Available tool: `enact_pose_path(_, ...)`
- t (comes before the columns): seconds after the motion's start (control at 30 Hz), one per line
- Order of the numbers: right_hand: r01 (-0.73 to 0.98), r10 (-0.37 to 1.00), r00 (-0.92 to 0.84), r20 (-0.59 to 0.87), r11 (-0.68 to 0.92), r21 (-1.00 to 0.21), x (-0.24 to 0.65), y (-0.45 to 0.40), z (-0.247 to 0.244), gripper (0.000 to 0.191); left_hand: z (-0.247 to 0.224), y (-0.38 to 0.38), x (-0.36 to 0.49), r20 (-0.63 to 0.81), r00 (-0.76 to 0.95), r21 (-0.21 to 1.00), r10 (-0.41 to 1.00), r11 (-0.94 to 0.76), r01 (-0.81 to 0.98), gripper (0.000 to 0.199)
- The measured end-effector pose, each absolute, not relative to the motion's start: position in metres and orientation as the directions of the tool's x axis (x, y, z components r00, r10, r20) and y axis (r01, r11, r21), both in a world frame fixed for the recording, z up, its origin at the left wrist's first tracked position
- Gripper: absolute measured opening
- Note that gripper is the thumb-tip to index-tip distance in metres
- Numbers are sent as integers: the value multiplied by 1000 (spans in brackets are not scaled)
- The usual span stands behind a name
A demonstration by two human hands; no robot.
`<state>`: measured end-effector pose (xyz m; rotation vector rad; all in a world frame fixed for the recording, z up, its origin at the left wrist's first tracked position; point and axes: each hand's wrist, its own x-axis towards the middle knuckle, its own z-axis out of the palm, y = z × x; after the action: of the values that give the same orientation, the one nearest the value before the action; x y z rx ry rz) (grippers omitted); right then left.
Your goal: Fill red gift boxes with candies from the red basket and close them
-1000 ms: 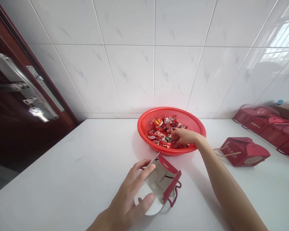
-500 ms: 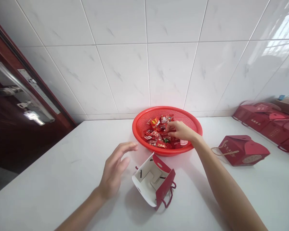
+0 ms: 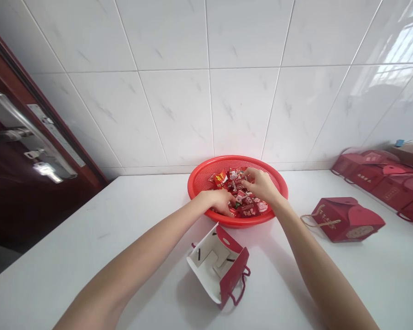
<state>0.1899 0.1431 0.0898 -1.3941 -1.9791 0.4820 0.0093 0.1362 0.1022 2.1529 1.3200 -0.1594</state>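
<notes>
Many wrapped candies [image 3: 248, 210] lie in the red basket [image 3: 241, 223] under left hand [image 3: 221, 201] and right hand [image 3: 261, 185], grips unclear.

No words can be read for sure. The red box [image 3: 347, 224] at the right of the frame has curly gold writing [image 3: 325, 219] on one side and a pale round label [image 3: 361, 230] on another, both too fuzzy. The row of boxes [image 3: 373, 176] at the right edge has tiny gold signs. The candy wrappers [image 3: 248, 210] near the middle have little white letters, too small.
</notes>
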Motion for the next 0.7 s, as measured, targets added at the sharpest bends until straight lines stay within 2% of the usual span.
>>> enact_pose_path(0.17, 676, 932, -203, 300, 355, -646, 190, 143, 89, 5, 98, 133, 9, -434, 474, 402, 767, -306, 863, 19)
enact_pose_path(0.3, 670, 931, -197, 306, 356, -651, 188, 143, 90, 2, 99, 132, 8, -449, 474, 431, 757, -281, 857, 27)
enact_pose_path(0.43, 658, 934, -190, 304, 351, -666, 188, 141, 91, 2, 100, 131, 8, -431, 476, 476, 767, -255, 842, 20)
enact_pose_path(0.53, 638, 939, -164, 302, 334, -694, 188, 140, 92, 5, 100, 132, 5, -377, 477, 530, 794, -238, 814, 21)
enact_pose_path(0.7, 602, 952, -82, 294, 282, -747, 189, 139, 94, 10, 97, 139, 1, -171, 396, 631, 902, -208, 747, 38)
